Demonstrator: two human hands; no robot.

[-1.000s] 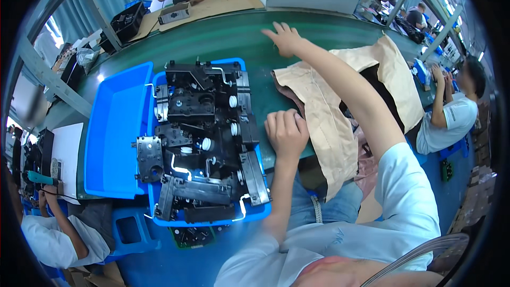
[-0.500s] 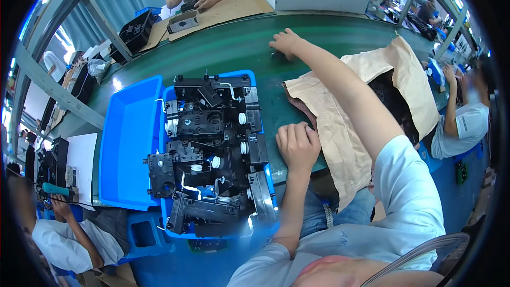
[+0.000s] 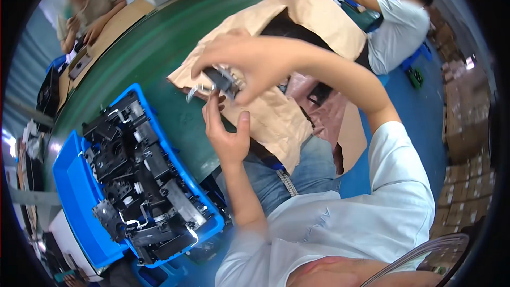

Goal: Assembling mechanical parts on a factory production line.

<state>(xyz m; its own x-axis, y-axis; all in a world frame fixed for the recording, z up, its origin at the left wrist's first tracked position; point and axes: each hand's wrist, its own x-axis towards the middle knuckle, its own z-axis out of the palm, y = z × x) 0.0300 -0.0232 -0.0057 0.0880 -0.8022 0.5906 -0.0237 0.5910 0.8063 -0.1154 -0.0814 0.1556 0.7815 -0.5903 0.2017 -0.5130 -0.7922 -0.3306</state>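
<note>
My right hand (image 3: 249, 64) is closed around a black plastic part (image 3: 219, 78) with a bright metal piece sticking out at its left end. Motion smears both a little. Just below it my left hand (image 3: 229, 141) is raised, thumb and fingers apart. Its fingertips come up close to the part's underside; whether they touch it I cannot tell. Behind and beneath both hands a large brown paper sack (image 3: 276, 122) lies gaping across my lap and the green table, with a pinkish inner layer and dark contents partly showing.
To the left, a blue bin (image 3: 178, 172) is heaped with black plastic assemblies (image 3: 114, 151) bearing white rollers and metal rods. A second blue bin (image 3: 79, 196) adjoins it. One co-worker (image 3: 101, 8) sits across the green table (image 3: 133, 69), another (image 3: 398, 26) at the right. Stacked cartons (image 3: 467, 196) line the far right.
My right hand has come back from the far side of the table, now holding the black part. My left hand has lifted and opened towards it. The whole view has turned to the right.
</note>
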